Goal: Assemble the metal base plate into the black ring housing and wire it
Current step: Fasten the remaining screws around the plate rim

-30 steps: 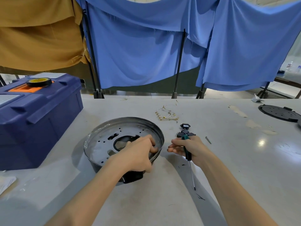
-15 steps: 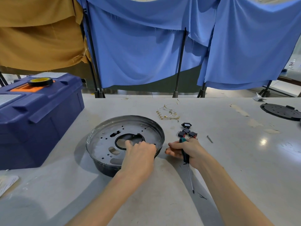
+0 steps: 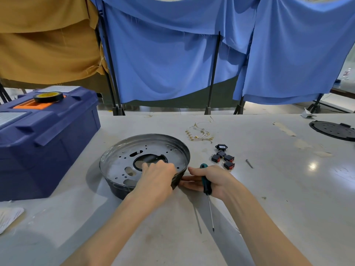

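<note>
Head view: metal base plate sits in the black ring housing just ahead, left hand draped over its near-right rim, grip unclear, right hand beside it clasping a screwdriver, shaft pointing toward the person.

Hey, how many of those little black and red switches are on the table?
3 show red, clustered right of the metal base plate: left switch, right switch, near switch by the right hand. The black piece between them may be a fourth.
</note>
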A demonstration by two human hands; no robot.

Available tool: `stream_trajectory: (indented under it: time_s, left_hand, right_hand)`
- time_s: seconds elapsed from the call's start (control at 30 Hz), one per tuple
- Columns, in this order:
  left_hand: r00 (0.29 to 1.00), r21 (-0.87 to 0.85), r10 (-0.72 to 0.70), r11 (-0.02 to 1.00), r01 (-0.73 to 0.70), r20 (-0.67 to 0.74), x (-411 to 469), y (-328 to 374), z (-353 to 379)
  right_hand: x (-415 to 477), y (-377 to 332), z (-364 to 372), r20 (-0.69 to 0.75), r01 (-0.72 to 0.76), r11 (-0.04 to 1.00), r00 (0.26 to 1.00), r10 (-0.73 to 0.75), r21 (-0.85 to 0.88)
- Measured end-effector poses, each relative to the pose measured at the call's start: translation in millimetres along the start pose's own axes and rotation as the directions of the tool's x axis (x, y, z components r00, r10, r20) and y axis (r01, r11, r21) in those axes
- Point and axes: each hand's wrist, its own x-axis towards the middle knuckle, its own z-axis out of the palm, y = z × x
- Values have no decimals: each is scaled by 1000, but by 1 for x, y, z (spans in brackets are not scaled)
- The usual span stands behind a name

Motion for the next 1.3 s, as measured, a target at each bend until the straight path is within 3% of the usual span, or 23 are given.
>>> stream_trajectory:
  time_s: [0.23, 0.53, 0.67, 0.73, 0.8, 0.87, 1.1, 1.3]
  left_hand:
    - [1000, -96, 21, 995, -23, -21, 3, -8, -10]
    - [1000, -290, 15, 957, -20, -21, 20, -33, -49]
    - [1000, -275, -5, 961, 9, 14, 21, -31, -60]
    - [1000, -186, -20, 982, 21, 6, 21, -24, -58]
    - [998, -85, -20, 996, 15, -60, 22, -19, -54]
    - [991, -92, -16, 996, 3, -132, 22, -19, -51]
    - [987, -476, -67, 880, -11, -147, 24, -43, -62]
    - [962, -752, -165, 657, -58, -218, 24, -53, -73]
  right_hand:
    - [1, -2, 3, 13, -88, 990, 996, 87, 114]
    - [-6, -13, 14, 79, -88, 941, 995, 65, 327]
    - [-8, -16, 20, 76, -49, 927, 997, 22, 373]
    - [-8, -17, 22, 55, -28, 920, 998, 8, 391]
    - [-10, -19, 24, 41, -21, 917, 999, 5, 398]
    - [-11, -20, 25, 37, -21, 914, 999, 7, 404]
    - [-19, -26, 31, 44, 5, 900, 999, -26, 436]
    - [-27, -40, 31, 77, 173, 878, 970, -230, 447]
